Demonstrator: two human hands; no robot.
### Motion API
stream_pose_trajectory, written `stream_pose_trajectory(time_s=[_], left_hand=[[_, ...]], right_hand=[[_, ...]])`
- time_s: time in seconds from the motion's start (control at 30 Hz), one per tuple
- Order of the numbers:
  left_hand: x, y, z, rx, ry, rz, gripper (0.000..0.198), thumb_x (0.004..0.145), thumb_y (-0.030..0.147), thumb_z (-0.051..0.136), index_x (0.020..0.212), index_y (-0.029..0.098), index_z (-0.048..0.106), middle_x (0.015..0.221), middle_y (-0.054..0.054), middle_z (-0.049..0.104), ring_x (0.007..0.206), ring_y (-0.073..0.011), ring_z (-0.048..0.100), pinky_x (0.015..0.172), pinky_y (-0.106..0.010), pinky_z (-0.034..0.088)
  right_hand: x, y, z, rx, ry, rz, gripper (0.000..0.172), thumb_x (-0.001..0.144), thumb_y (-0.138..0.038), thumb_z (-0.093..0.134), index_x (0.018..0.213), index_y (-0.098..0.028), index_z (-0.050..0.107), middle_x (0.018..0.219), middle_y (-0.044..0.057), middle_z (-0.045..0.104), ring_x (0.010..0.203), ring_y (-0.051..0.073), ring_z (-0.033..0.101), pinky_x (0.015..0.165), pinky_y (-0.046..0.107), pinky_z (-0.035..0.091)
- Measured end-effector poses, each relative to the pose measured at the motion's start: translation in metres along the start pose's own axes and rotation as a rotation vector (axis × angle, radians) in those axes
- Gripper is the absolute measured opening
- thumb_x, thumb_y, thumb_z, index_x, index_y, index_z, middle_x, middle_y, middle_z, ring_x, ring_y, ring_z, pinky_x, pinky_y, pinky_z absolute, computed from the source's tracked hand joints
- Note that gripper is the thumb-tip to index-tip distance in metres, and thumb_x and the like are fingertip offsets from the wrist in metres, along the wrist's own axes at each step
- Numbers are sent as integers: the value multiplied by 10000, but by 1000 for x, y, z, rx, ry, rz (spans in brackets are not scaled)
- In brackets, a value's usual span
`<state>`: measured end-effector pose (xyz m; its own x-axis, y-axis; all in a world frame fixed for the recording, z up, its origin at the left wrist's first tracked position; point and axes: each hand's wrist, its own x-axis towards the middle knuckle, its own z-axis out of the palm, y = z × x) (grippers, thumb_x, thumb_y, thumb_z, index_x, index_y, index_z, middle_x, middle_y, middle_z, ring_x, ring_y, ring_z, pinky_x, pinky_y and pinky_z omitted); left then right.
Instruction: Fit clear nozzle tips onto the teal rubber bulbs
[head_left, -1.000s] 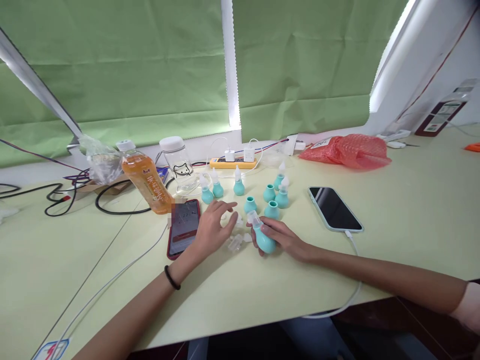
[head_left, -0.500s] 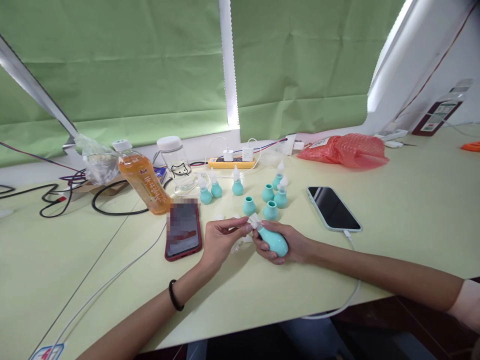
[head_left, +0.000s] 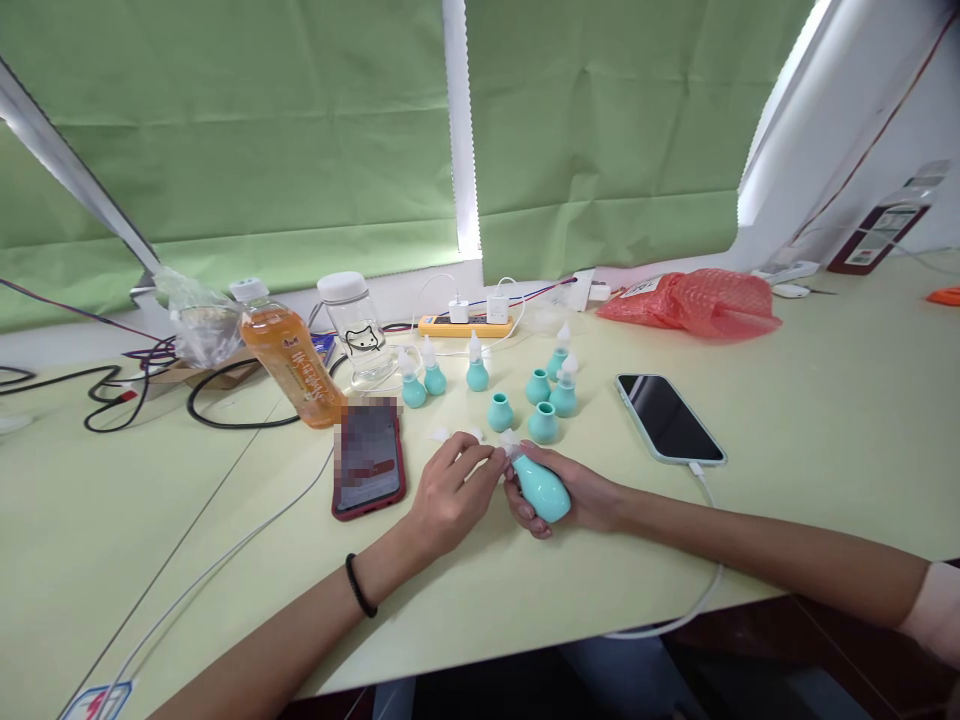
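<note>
My right hand (head_left: pixel 555 490) is wrapped round a glossy teal rubber bulb (head_left: pixel 544 492), its neck pointing up and left. At that neck, my left hand (head_left: pixel 457 490) pinches a translucent plastic nozzle tip (head_left: pixel 510 440), partly covered by the fingers. Whether the tip is seated in the neck I cannot tell. Behind the hands stand two teal bulbs with open mouths (head_left: pixel 543 422) and a third just beyond them. Several more bulbs carry clear pointed nozzles (head_left: pixel 477 365). Loose clear tips (head_left: pixel 441 434) lie on the table, partly behind my left hand.
A red-cased phone (head_left: pixel 369 460) lies left, a charging phone (head_left: pixel 670 418) right. An orange drink bottle (head_left: pixel 292 365), a clear cat-face bottle (head_left: pixel 356 325), a yellow power strip (head_left: pixel 465 327) and a red bubble-wrap bag (head_left: pixel 694 302) line the back. Cables cross the yellowish table (head_left: pixel 247 600).
My left hand has turned over more, its back now facing up, and still pinches the nozzle tip. The bulb in my right hand has tipped slightly more upright.
</note>
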<state>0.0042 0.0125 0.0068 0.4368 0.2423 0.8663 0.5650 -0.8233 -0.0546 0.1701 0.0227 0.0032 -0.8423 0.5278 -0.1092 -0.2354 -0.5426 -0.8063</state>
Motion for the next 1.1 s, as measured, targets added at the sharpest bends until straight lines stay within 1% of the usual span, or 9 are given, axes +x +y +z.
stream_pose_trajectory(time_s=[0.1, 0.2, 0.33, 0.67, 0.77, 0.87, 0.97, 1.03, 1.1], left_hand=[[2, 1, 0, -13, -2, -6, 161, 696, 37, 549, 813, 147, 556, 672, -44, 607, 620, -130, 479, 535, -278, 434], [8, 2, -3, -180, 5, -132, 96, 701, 65, 554, 756, 144, 562, 619, -30, 586, 586, -118, 470, 540, -265, 436], [14, 2, -10, -327, -143, -303, 62, 736, 118, 524, 753, 146, 576, 635, -33, 581, 632, -128, 482, 570, -256, 440], [12, 5, -8, -203, -305, -263, 139, 808, 124, 365, 746, 132, 489, 670, -65, 525, 687, -157, 423, 600, -285, 397], [15, 10, -10, -371, -353, -497, 116, 825, 183, 351, 775, 145, 448, 690, -51, 516, 658, -138, 446, 592, -273, 379], [22, 9, -17, -843, -444, -820, 126, 837, 279, 345, 806, 172, 405, 604, -3, 506, 565, -109, 463, 544, -243, 364], [30, 2, -25, -1287, -510, -993, 169, 828, 346, 347, 790, 186, 386, 492, 40, 451, 469, -94, 428, 516, -242, 366], [34, -5, -29, -1282, -522, -1000, 171, 823, 348, 355, 790, 185, 396, 485, 39, 454, 463, -96, 426, 521, -250, 372], [35, -12, -31, -967, -519, -916, 150, 814, 314, 379, 785, 176, 432, 547, 7, 507, 523, -115, 459, 551, -266, 377]], right_hand=[[0, 0, 1, -48, 29, -23, 394, 840, -477, 257, 748, -142, 441, 548, 18, 525, 442, 114, 490, 419, 224, 352], [-1, 0, 3, -94, 46, -49, 363, 835, -470, 286, 749, -147, 426, 530, 9, 521, 428, 110, 484, 409, 216, 345], [-1, -1, 3, -107, 51, -44, 347, 836, -462, 288, 762, -151, 421, 506, -2, 510, 412, 103, 475, 399, 208, 335], [-2, 1, 3, -117, 45, -52, 345, 847, -439, 275, 744, -150, 433, 489, -5, 505, 393, 95, 464, 410, 207, 328], [-2, -1, 3, -113, 67, -83, 357, 850, -422, 269, 740, -137, 454, 471, -1, 500, 383, 91, 455, 413, 206, 322], [-3, -5, 2, -121, 111, -123, 344, 843, -397, 292, 722, -128, 470, 439, 4, 496, 356, 88, 433, 385, 197, 288], [-3, -10, 1, -57, 137, -140, 332, 838, -385, 289, 713, -134, 466, 433, -2, 482, 356, 82, 413, 388, 197, 274], [-4, -11, 1, -21, 151, -152, 316, 831, -376, 291, 710, -138, 460, 441, -5, 478, 367, 80, 409, 401, 201, 281], [-4, -10, 1, -51, 136, -174, 288, 812, -361, 317, 710, -136, 465, 444, 3, 489, 370, 87, 413, 397, 206, 292]])
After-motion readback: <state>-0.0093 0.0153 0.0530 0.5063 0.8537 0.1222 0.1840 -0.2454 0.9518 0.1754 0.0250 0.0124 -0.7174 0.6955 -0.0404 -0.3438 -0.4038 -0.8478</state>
